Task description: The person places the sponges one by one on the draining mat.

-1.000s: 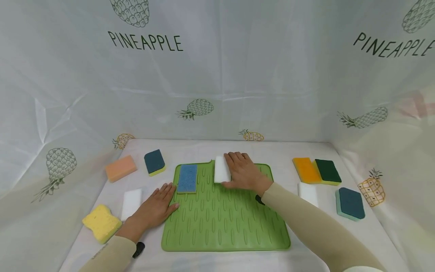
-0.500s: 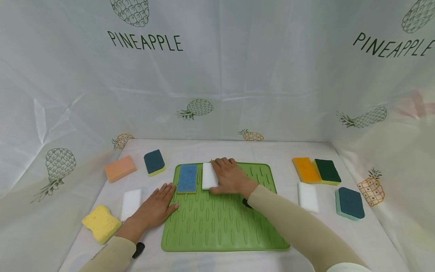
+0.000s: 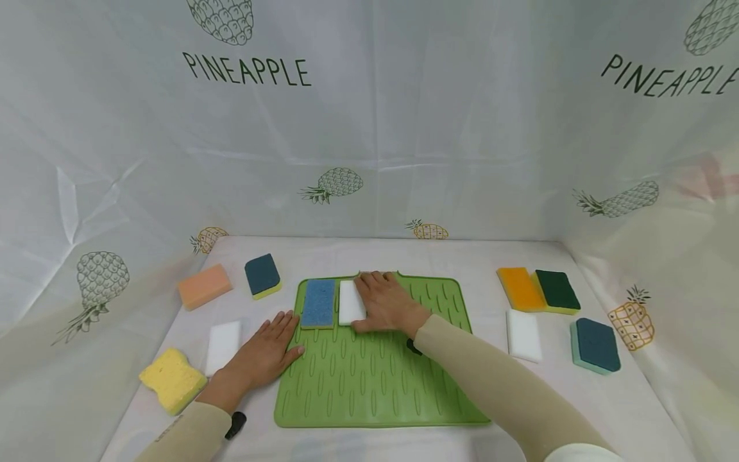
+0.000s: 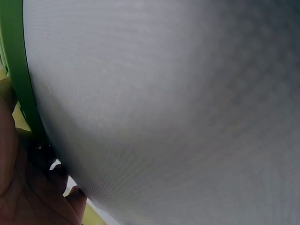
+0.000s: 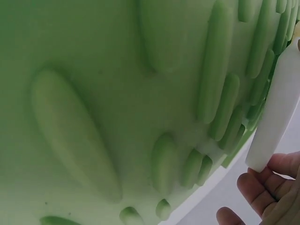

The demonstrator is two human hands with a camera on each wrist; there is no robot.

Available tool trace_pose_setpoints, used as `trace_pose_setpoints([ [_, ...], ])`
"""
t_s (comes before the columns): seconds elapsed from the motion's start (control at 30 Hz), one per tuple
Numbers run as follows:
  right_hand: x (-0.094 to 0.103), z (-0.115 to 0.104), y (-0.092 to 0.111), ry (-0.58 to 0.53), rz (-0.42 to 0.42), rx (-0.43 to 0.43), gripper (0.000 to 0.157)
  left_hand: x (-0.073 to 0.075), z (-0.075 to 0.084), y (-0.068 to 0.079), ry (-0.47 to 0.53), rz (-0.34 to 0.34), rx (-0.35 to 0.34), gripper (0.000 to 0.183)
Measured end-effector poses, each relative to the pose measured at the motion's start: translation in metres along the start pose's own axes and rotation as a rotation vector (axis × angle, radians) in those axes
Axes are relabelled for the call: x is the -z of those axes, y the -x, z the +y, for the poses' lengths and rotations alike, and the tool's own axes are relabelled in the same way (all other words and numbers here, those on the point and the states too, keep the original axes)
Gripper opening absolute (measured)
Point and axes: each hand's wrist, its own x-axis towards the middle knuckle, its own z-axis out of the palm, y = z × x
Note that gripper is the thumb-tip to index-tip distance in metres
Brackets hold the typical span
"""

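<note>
My right hand [image 3: 385,303] grips a white sponge [image 3: 351,303] by its right side, low over the back of the green ribbed mat [image 3: 381,385]. In the right wrist view, the same white sponge [image 5: 276,108] shows between thumb and fingers. Just left of it, a small gap away, lies a blue-topped scouring sponge [image 3: 318,303] on the mat. My left hand [image 3: 268,350] lies flat with straight fingers, its fingertips and thumb at the mat's left edge. In the left wrist view, part of this hand [image 4: 33,192] shows beside the mat's green rim [image 4: 23,70].
Left of the mat lie a pink sponge [image 3: 204,287], a navy scouring sponge [image 3: 262,274], a white sponge [image 3: 223,345] and a yellow shaped sponge [image 3: 173,380]. On the right are an orange sponge [image 3: 521,289], a dark green one [image 3: 557,290], another white one [image 3: 524,335] and a teal-sided one [image 3: 594,345].
My right hand has moved left and slightly nearer with the white sponge, from the middle of the mat's back edge to beside the blue-topped sponge. The left hand has stayed still.
</note>
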Motion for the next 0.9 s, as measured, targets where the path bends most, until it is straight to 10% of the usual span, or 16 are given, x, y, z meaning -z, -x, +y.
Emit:
trace_pose_setpoints([
  [0.9,-0.0030,-0.0010,-0.0032,-0.006,-0.056,-0.014,0.104,0.0018,0.0029,0.0010,-0.006,0.011,0.002,0.071],
])
